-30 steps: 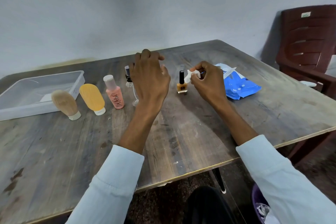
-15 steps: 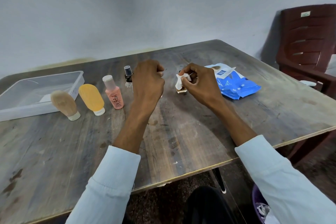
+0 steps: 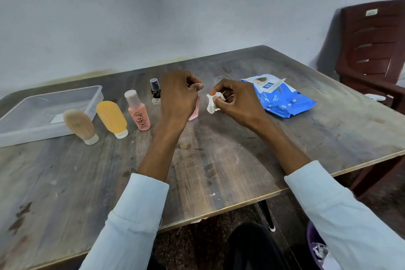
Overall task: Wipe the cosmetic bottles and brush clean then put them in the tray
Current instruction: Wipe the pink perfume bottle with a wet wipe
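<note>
Broadly, the wooden counter [image 3: 219,160] carries everything, with the clear tray [image 3: 13,136] at its far left, set there to receive cleaned items. Beside it stand the beige tube [image 3: 80,125], yellow tube [image 3: 112,119], pink bottle [image 3: 138,112] and small spray bottle [image 3: 155,92], lined up awaiting wiping. Right of the hands lies the blue wipes pack [image 3: 282,99]. The left hand [image 3: 178,96] is curled, apparently gripping a pink item [image 3: 194,112], mostly hidden. The right hand [image 3: 236,99] pinches a white wipe [image 3: 213,102], seemingly against a small bottle.
</note>
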